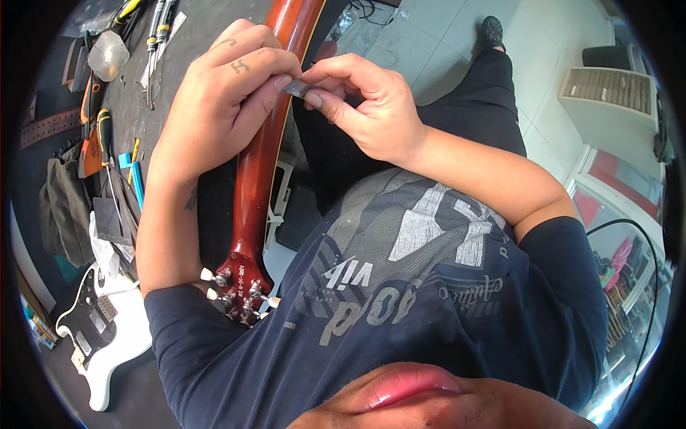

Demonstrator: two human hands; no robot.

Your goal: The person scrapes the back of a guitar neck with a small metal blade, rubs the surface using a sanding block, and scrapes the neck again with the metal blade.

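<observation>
My left hand (232, 93), with marks on its fingers, is closed, its thumb and fingers pinching one end of a small dark grey piece (296, 89). My right hand (368, 107) pinches the other end between thumb and forefinger. What the piece is cannot be made out. Both hands are above a glossy red-brown guitar neck (254, 179). Its headstock (246, 275), with pale tuner knobs, lies near my shirt, back side up. My left hand covers part of the neck's edge.
At the left, a dark worktop (128, 136) holds screwdrivers (152, 43), a yellow-black handled tool (105, 136), a dark cloth (64, 207) and a white guitar body (118, 332). At the right are a white shelf unit (607, 89) and a glass case (614, 207).
</observation>
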